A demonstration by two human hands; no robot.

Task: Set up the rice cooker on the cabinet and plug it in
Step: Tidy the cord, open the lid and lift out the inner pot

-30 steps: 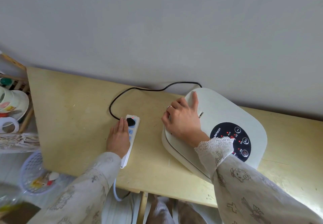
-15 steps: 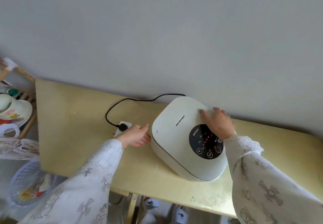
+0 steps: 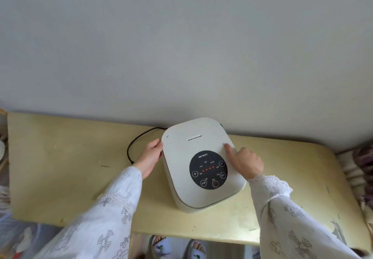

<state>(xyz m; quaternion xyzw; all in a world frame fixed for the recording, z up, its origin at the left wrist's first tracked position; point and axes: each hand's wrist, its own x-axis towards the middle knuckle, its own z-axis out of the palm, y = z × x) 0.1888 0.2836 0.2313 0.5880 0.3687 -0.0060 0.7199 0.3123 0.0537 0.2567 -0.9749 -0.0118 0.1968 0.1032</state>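
Far left of the counter [image 3: 50,178]: bare yellowish top, open room there, cluttered shelf bits just past its left edge (too blurred to name). Black power cord [image 3: 133,145] loops on the counter behind the left hand [image 3: 150,158] and runs along the wall to the cooker's back left corner; its plug end is hidden under the wrist, so the socket can't be seen.

Left hand flat against the rice cooker's left side, fingers [image 3: 156,144] loosely curled round the upper left edge, touching, not lifting; likely steadying or nudging the body square.

Rice cooker [image 3: 181,170] sits on the counter, lid shut, back edge just beside the wall, turned slightly so its front corner points toward the near counter edge. Round black control panel [image 3: 208,170] shows a row of red lights, so I judge it's powered (plug-in step looks done).

Right hand [image 3: 247,162] rests on the lid's right side, thumb pressed on the lid top, other fingers bent down over the right edge; gripping nothing else. Two-sided hold suits a small twist or slide.

Room: almost none behind, wall blocks it. Some clearance before the near edge. Right of the cooker the counter is open to its rounded corner. Task nearly complete, only final alignment left, I'd say.
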